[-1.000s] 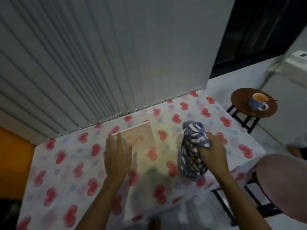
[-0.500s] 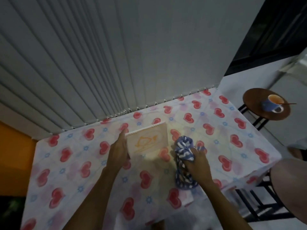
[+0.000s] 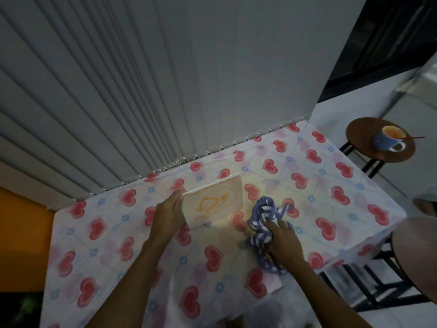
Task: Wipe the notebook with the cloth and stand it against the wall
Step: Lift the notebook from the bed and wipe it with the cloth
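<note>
A small spiral-bound notebook (image 3: 213, 203) with a pale cover and an orange drawing stands tilted up on the heart-patterned tablecloth (image 3: 331, 190), its spiral edge on top. My left hand (image 3: 168, 212) grips its left edge. My right hand (image 3: 281, 240) rests on the table to the right, closed on a bunched blue-and-white striped cloth (image 3: 264, 223). The cloth lies just right of the notebook, apart from it. The ribbed grey wall (image 3: 165, 91) rises behind the table, a short gap beyond the notebook.
A round wooden stool (image 3: 361, 131) at the right holds a blue cup (image 3: 387, 139) with a stirrer. Part of another round seat (image 3: 418, 252) shows at the right edge. An orange surface (image 3: 21, 233) lies left of the table.
My left hand has lifted the notebook from flat to tilted upright and moved it toward the wall. My right hand has lowered the cloth onto the table, closer to the notebook.
</note>
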A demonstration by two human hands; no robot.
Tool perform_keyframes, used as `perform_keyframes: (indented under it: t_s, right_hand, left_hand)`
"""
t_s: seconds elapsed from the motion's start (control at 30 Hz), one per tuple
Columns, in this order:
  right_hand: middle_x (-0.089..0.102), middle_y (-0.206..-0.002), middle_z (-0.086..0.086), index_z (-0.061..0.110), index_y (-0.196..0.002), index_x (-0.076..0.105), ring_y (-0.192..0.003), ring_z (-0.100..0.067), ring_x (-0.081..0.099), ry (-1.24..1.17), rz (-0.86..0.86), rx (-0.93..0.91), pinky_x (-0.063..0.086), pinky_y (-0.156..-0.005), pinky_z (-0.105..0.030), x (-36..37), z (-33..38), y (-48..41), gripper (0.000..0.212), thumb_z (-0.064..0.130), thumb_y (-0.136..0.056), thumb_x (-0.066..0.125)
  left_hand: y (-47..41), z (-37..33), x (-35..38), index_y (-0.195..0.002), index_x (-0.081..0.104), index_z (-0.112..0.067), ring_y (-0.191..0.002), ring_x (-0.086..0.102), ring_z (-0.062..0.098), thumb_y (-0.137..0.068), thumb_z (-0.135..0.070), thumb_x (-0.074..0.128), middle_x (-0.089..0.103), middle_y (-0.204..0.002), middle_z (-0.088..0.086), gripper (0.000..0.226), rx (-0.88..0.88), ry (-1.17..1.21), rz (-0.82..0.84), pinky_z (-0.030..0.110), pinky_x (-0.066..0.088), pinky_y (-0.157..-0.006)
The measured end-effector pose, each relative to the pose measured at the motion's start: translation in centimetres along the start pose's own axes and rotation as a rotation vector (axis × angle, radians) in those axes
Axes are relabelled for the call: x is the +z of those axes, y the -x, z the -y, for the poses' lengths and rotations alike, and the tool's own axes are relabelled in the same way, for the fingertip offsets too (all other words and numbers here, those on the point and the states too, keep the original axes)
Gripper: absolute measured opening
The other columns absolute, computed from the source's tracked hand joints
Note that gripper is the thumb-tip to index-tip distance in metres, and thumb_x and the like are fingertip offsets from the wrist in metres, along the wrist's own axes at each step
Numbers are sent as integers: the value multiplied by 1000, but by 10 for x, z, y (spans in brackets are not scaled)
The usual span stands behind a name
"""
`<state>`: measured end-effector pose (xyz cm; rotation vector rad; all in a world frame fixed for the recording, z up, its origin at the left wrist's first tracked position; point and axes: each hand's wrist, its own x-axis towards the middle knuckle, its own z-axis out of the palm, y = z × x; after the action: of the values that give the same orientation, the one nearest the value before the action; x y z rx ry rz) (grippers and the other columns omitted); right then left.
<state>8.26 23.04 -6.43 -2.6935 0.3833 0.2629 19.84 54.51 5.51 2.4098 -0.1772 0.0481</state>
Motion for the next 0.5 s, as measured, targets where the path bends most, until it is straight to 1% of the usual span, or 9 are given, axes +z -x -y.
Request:
perform_keyframes:
  t_s: [0.07,0.1,0.13,0.2,0.23,0.33,0.4,0.47,0.5]
  right_hand:
    - [65,-109,-10,24,-117,64,-101,-36,62,-126,-33,9,50,-79,-38,-21,-1,2,42,24,-75,70]
    - [67,-106,-11,24,-115,66,-96,-35,64,-171,-50,17,50,-75,-37,-33,0,2,41,21,-75,72]
    - [68,-104,-11,25,-114,66,-93,-34,65,-206,-74,12,50,-73,-37,-46,1,2,39,20,-77,73]
    - [71,-101,-8,27,-115,67,-90,-31,67,-263,-136,-14,51,-73,-36,-73,6,1,36,20,-80,72]
    - [72,-100,-7,26,-116,67,-89,-30,68,-283,-179,-35,50,-73,-33,-88,9,-1,36,19,-81,73]
    - [73,-104,-7,22,-121,68,-89,-23,66,-356,-320,-106,44,-79,-25,-140,25,-6,38,16,-84,74]
    - [72,-101,-2,22,-119,68,-87,-15,63,-421,-387,-138,41,-77,-15,-174,40,-7,31,19,-88,71]
    - [68,-99,7,28,-119,66,-89,-11,62,-472,-438,-158,36,-76,-7,-201,56,-4,29,24,-90,67]
    - [66,-101,10,31,-119,65,-91,-9,61,-494,-463,-166,36,-77,-7,-212,63,-3,30,27,-90,66]
  left_hand:
    - [-2,-9,-2,-118,69,-17,-87,66,18,-99,-46,34,73,-101,-3,50,42,16,-8,21,42,-71]
    - [-5,-14,-3,-117,70,-17,-90,66,17,-96,-51,33,73,-104,-3,54,60,21,-5,22,42,-73]
    - [-8,-18,-3,-116,70,-17,-92,66,18,-95,-51,33,73,-106,-3,55,71,20,-6,22,42,-74]
    - [-20,-22,-3,-113,71,-21,-95,68,21,-98,-44,35,74,-107,-2,45,81,4,-6,23,42,-76]
    - [-26,-23,-3,-110,71,-25,-95,68,21,-99,-44,35,75,-106,-3,42,88,-10,0,25,42,-76]
    - [-41,-31,-7,-110,70,-30,-89,63,14,-100,-45,36,75,-103,-4,39,111,-58,3,26,41,-73]
    - [-50,-40,-11,-113,70,-30,-85,61,13,-101,-39,39,73,-100,-5,35,134,-53,-5,27,41,-70]
    - [-56,-45,-12,-110,70,-31,-80,65,15,-102,-32,44,72,-96,-5,28,111,15,15,31,48,-68]
    - [-58,-48,-12,-106,70,-34,-76,69,18,-103,-29,46,73,-93,-2,25,68,87,33,35,55,-69]
